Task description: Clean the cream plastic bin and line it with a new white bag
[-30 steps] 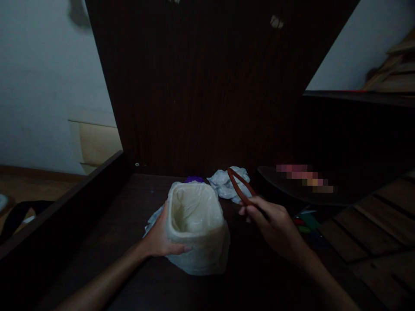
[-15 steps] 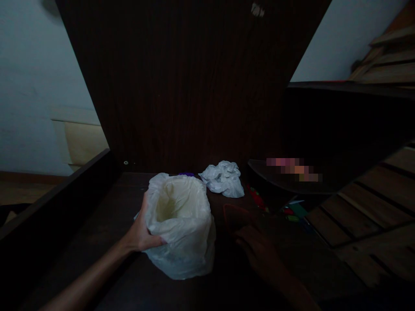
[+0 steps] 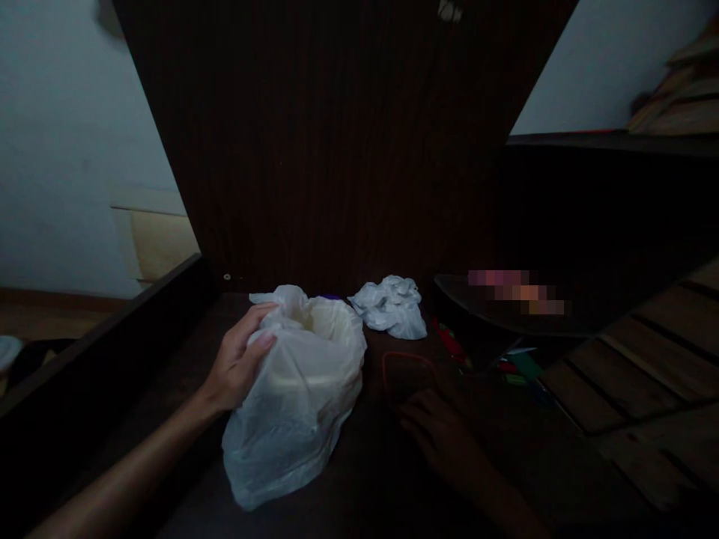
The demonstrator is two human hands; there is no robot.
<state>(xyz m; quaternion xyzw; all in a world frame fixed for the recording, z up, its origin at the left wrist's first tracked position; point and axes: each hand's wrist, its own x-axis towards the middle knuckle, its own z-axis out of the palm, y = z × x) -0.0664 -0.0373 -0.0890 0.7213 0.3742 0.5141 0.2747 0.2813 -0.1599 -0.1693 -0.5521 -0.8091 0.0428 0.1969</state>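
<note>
A translucent white plastic bag (image 3: 297, 419) surrounds a pale container, whose rim shows faintly through the film. The bag's mouth gapes at the top, and its loose lower part spreads towards me. At the bag's upper left edge, my left hand (image 3: 239, 359) pinches the film between thumb and fingers. My right hand (image 3: 438, 430) lies in deep shadow to the right, fingers bent over the near edge of a dark, flat-looking object with a reddish rim (image 3: 409, 355). What that object is, I cannot make out.
Behind the bag lies a crumpled white plastic bag (image 3: 390, 307). A dark wooden panel (image 3: 348, 150) rises at the back, and a raised side board (image 3: 101, 340) borders the left. On the right are a curved dark shelf (image 3: 494, 318), small coloured items (image 3: 522, 367) and wooden slats (image 3: 645, 374).
My left hand has moved from the container's side up to the bag's edge, raising the film there. The bag's lower part now hangs further left and nearer me. My right hand has barely shifted.
</note>
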